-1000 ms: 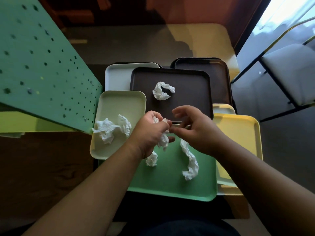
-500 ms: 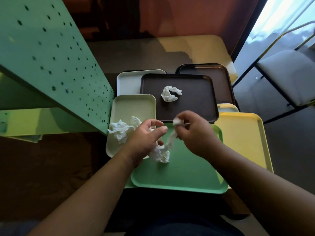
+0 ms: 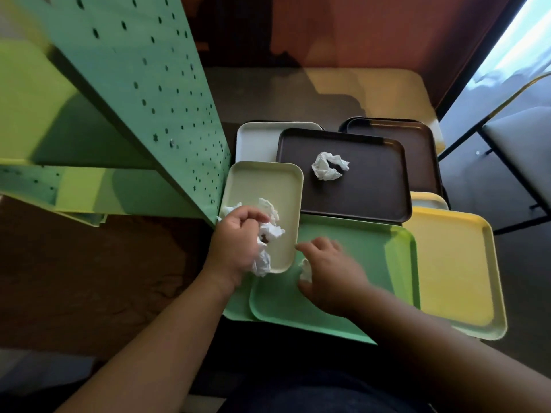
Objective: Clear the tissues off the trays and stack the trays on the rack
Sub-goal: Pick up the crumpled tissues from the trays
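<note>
My left hand [image 3: 235,242] is closed around a bunch of crumpled white tissues [image 3: 268,234] over the near end of the pale green tray [image 3: 268,186]. More tissue lies on that tray under and beside the hand. My right hand [image 3: 331,272] rests low over the green tray [image 3: 372,254], with a small bit of white tissue [image 3: 304,271] at its thumb side; the hand is blurred. One crumpled tissue [image 3: 328,166] lies on the dark brown tray [image 3: 372,186]. The green perforated rack [image 3: 143,84] stands at the left.
A yellow tray [image 3: 456,272] lies to the right, a white tray [image 3: 256,141] and a second brown tray [image 3: 411,135] behind. A second green tray [image 3: 238,308] lies under the front one. A chair [image 3: 518,144] stands at the right.
My left hand has moved left with its tissues from the green tray to over the pale green tray. My right hand has dropped lower onto the green tray. The long tissue strip is gone from it.
</note>
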`<state>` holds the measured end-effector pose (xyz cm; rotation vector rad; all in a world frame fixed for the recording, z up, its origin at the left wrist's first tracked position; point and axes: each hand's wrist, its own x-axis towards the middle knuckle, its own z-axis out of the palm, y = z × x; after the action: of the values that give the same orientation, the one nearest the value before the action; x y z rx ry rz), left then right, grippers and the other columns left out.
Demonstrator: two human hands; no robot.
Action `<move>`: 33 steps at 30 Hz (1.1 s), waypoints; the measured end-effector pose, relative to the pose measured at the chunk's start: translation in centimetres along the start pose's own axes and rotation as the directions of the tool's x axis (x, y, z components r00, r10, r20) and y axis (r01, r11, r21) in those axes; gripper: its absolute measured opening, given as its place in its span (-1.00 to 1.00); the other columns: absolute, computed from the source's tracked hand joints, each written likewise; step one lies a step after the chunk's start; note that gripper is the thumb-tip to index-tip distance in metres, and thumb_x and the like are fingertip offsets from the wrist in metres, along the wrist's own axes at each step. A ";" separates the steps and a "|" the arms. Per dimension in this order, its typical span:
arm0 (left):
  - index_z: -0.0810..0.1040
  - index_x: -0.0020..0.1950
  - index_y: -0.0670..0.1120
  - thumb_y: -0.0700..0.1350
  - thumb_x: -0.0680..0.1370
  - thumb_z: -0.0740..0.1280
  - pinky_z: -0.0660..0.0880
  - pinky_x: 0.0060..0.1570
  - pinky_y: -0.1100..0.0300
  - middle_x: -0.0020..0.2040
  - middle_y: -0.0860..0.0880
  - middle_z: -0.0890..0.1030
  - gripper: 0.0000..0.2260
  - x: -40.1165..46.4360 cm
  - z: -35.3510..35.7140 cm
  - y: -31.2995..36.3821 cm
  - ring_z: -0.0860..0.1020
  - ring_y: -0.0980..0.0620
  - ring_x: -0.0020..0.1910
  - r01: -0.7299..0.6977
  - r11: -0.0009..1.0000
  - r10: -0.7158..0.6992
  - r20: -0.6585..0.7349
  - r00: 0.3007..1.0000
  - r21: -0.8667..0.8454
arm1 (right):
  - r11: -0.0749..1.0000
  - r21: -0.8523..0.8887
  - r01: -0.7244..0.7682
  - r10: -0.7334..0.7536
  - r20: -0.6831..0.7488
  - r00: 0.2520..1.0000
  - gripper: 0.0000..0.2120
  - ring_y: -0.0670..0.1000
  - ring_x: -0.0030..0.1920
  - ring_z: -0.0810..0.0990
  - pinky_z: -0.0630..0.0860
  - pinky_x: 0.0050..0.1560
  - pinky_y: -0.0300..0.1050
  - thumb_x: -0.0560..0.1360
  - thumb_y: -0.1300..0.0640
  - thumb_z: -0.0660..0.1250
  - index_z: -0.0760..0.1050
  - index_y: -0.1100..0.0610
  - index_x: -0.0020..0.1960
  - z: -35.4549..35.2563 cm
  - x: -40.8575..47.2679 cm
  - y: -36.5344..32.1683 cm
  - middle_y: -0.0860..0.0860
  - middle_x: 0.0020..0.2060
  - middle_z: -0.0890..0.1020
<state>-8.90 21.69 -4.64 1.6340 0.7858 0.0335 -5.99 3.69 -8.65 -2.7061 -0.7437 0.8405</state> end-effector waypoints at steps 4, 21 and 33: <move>0.62 -0.14 -0.13 -0.17 0.49 0.34 0.60 -0.07 -0.07 -0.09 -0.21 0.69 -0.92 0.2 -0.8 -0.8 0.59 -0.09 -0.16 0.042 0.998 -0.040 0.058 0.998 -0.037 | 0.999 0.014 -0.050 0.050 -0.017 0.999 -0.76 0.13 0.06 0.60 0.60 -0.01 0.02 0.62 0.06 0.25 0.46 0.02 0.28 0.8 0.2 0.7 0.04 0.16 0.55; 0.55 0.21 0.04 -0.22 0.58 0.34 0.61 -0.13 0.21 -0.03 0.00 0.68 -0.74 -1.5 -1.0 -4.0 0.66 0.06 -0.09 0.122 0.992 -0.122 0.028 0.992 0.015 | 0.975 0.215 0.054 -0.011 -0.196 0.981 -0.46 0.11 0.11 0.60 0.57 0.08 -0.01 0.52 0.11 0.38 0.38 0.02 0.48 -4.4 6.8 -5.8 0.04 0.33 0.47; 0.55 0.33 0.00 0.11 0.50 0.46 0.60 0.05 0.11 0.10 -0.03 0.72 -0.56 -0.8 -3.0 -5.5 0.70 0.03 0.06 0.160 0.953 -0.144 0.082 0.986 -0.258 | 0.936 0.350 0.041 -0.054 0.027 0.998 -0.78 0.04 -0.12 0.60 0.46 -0.22 -0.17 0.54 0.16 0.34 0.63 0.06 0.16 -5.3 6.8 -8.1 0.00 -0.05 0.67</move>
<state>-13.39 23.91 -8.53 1.3128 0.8209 -0.0213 -1.34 13.91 -4.77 -2.3551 -0.5978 0.9155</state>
